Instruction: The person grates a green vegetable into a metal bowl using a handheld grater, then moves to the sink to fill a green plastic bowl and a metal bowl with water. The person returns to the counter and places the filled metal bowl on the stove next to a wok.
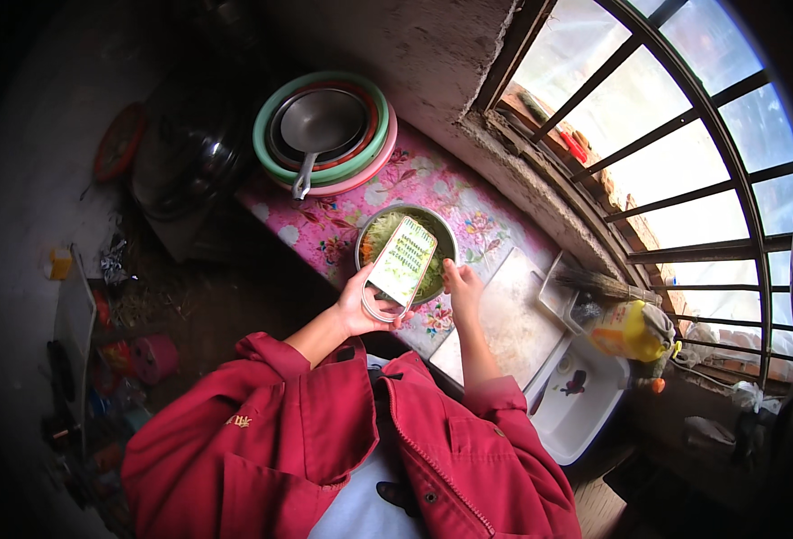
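A flat grater (403,263) with rows of slots and an orange-edged frame lies tilted over a metal bowl (453,237). Bits of pale green vegetable cling to its face. My left hand (364,308) grips the grater around its looped handle end. In the bowl are pale green shreds (387,225), with some orange shreds (367,252) at the left side. My right hand (464,290) is at the bowl's right rim, thumb and fingers curled close together; whether it pinches the rim or a small piece is unclear.
Stacked basins (261,128) with a metal ladle-like pan (322,121) stand at the back of the flowered tablecloth (430,168). To the right are a white cutting board (504,316), a white sink (575,418), a straw brush (598,279) and a yellow container (619,330) below a barred window (639,135).
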### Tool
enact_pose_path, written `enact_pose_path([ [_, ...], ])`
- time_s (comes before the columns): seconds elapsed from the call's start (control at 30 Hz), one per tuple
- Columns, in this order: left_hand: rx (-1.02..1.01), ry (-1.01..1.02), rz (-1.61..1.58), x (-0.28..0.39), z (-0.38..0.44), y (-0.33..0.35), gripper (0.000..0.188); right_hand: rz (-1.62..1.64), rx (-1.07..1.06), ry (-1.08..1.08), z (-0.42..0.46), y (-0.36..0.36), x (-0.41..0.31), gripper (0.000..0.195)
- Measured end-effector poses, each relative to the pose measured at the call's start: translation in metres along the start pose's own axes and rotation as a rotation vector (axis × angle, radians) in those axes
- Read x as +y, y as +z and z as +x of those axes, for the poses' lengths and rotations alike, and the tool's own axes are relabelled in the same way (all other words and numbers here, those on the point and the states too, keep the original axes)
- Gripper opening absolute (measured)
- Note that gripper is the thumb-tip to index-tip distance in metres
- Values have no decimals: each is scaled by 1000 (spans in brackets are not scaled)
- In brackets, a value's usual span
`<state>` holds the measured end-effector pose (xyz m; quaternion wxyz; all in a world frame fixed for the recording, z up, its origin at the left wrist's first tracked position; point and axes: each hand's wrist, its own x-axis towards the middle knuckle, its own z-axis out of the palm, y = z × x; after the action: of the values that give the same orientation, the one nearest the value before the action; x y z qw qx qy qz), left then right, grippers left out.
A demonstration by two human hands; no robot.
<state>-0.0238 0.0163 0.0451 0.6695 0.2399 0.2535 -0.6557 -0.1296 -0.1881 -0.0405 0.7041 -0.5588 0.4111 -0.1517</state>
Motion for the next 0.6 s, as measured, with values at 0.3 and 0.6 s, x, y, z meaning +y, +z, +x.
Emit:
enact_pose_path([
  [0.3, 86, -19, 71, -14, 33, 4, 71, -726, -119, -464, -30, 17, -26, 40],
  [0.6, 90, -3, 15, -6, 26, 10, 79, -108, -47, 310, 8, -21, 47, 66],
])
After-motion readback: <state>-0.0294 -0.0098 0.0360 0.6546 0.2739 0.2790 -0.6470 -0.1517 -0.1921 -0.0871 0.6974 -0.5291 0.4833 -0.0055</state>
